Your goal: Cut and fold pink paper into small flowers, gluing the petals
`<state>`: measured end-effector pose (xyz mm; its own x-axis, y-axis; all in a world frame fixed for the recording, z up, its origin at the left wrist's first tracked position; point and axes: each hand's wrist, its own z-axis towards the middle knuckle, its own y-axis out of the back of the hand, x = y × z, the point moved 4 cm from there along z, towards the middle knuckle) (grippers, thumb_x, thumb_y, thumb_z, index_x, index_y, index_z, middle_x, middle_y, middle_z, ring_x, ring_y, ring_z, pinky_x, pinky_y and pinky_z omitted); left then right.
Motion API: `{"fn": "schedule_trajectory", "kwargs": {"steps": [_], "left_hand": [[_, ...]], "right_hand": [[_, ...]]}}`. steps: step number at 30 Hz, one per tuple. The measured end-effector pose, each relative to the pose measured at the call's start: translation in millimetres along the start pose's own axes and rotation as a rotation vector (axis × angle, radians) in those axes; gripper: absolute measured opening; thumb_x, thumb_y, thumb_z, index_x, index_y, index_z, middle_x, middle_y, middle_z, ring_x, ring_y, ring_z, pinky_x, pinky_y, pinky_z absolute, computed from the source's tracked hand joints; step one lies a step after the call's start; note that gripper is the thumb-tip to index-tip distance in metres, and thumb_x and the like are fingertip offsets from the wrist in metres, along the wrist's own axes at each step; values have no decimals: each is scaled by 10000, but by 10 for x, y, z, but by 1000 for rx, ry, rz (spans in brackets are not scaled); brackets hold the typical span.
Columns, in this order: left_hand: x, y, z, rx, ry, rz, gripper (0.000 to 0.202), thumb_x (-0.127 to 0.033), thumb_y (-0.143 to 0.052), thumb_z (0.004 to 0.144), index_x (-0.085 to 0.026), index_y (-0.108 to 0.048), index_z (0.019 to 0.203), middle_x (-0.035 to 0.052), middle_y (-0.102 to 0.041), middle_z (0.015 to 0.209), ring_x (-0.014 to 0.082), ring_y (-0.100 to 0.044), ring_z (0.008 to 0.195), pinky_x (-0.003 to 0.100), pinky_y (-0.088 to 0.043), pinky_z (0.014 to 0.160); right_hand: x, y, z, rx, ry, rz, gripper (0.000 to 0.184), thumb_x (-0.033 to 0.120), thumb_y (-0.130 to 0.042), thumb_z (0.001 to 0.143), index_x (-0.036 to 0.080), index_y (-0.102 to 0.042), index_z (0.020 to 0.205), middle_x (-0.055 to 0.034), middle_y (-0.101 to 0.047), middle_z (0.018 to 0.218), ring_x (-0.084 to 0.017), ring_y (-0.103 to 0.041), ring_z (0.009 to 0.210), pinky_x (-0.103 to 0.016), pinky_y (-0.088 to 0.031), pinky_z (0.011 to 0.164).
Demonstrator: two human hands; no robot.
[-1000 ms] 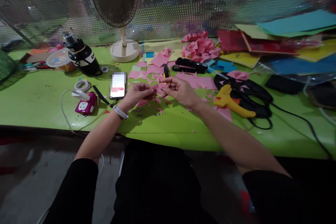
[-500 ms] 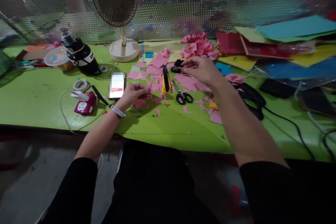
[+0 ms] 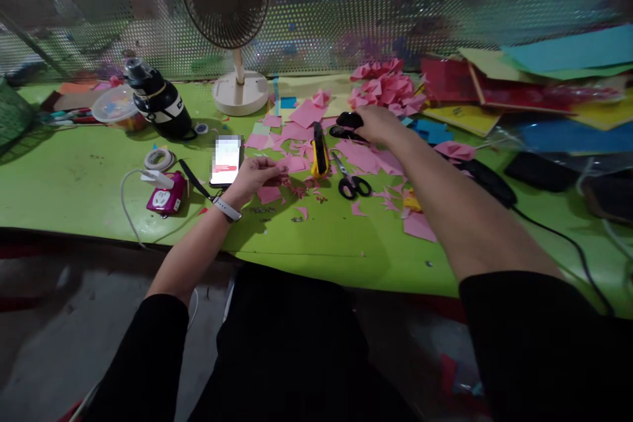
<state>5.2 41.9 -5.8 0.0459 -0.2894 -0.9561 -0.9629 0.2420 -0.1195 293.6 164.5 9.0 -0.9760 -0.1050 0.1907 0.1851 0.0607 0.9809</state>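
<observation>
My right hand (image 3: 378,124) reaches over the scattered paper and has its fingers closed on the rear end of a small black stapler (image 3: 348,121). The stapler lies among pink paper pieces (image 3: 309,113), its jaws facing left. My left hand (image 3: 254,178) rests low over the table beside the phone (image 3: 226,159), thumb and fingers pinched on a small piece of pink paper at the fingertips, mostly hidden. Between the hands lie a yellow and black utility knife (image 3: 319,151) and black-handled scissors (image 3: 353,183).
A white fan (image 3: 241,93) and a black bottle (image 3: 163,109) stand at the back. Folded pink paper shapes (image 3: 388,87) are heaped behind my right hand. On the left are a tape roll (image 3: 159,159) and a magenta plug adapter (image 3: 167,196). Coloured sheets (image 3: 568,53) pile up at right.
My right hand has come down onto the stapler and closed on it; before, it hovered just beside it. My left hand keeps its pinch. The whole view has shifted slightly.
</observation>
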Motion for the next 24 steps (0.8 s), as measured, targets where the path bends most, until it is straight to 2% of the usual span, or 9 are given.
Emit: {"fn": "schedule_trajectory", "kwargs": {"steps": [3, 7, 11, 13, 16, 19, 21, 24], "left_hand": [[4, 12, 2, 2, 2, 16, 100, -168, -756, 851, -95, -692, 826, 43, -742, 741, 86, -706, 639, 265, -608, 750], [-28, 32, -5, -16, -4, 13, 100, -167, -761, 847, -100, -687, 832, 46, -747, 756, 92, -711, 664, 280, -611, 781], [-54, 39, -6, -45, 1, 0, 76, -120, -735, 859, -91, -677, 819, 43, -738, 728, 93, -705, 643, 284, -610, 779], [-40, 59, 15, -52, -12, 1, 84, -130, -738, 859, -91, -674, 821, 43, -737, 729, 95, -709, 646, 273, -607, 762], [-4, 102, 56, -49, -50, -18, 85, -140, -725, 873, -89, -672, 832, 51, -740, 743, 99, -719, 665, 264, -604, 754], [2, 106, 53, -38, -62, -29, 77, -133, -708, 884, -81, -672, 840, 57, -740, 742, 104, -723, 673, 276, -607, 774], [-11, 82, 25, -38, -38, -13, 83, -126, -713, 877, -85, -663, 826, 55, -738, 737, 105, -720, 671, 283, -607, 784], [-18, 29, -14, -21, 15, 25, 107, -116, -748, 846, -96, -649, 810, 53, -742, 746, 100, -715, 664, 266, -602, 763]], "right_hand": [[-48, -25, 31, -8, 16, 21, 411, 123, -703, 861, -11, -609, 1237, -322, -632, 1267, -299, -605, 1118, -380, -384, 914], [-95, 12, -20, -58, 54, 72, 410, 201, -723, 866, 1, -635, 1213, -306, -666, 1223, -275, -622, 1058, -375, -395, 869], [-59, 205, -192, -215, 81, 169, 523, 265, -712, 887, -7, -598, 1319, -302, -651, 1275, -306, -614, 1133, -398, -398, 886], [19, 319, -324, -251, 117, 207, 556, 256, -709, 892, 1, -573, 1366, -290, -637, 1308, -314, -598, 1178, -405, -400, 924], [192, 427, -602, -197, 203, 196, 517, 192, -735, 858, 24, -612, 1332, -267, -650, 1291, -340, -593, 1188, -437, -410, 969], [398, 424, -1015, -111, 386, 208, 459, 229, -708, 873, 157, -649, 1322, -173, -683, 1259, -349, -627, 1122, -479, -460, 949], [490, 337, -1319, -29, 445, 243, 424, 286, -707, 864, 259, -678, 1286, -106, -719, 1179, -352, -657, 1042, -493, -507, 880], [571, 127, -1709, 59, 519, 274, 410, 394, -669, 884, 343, -670, 1291, -68, -723, 1181, -342, -676, 1034, -472, -535, 847]]}}
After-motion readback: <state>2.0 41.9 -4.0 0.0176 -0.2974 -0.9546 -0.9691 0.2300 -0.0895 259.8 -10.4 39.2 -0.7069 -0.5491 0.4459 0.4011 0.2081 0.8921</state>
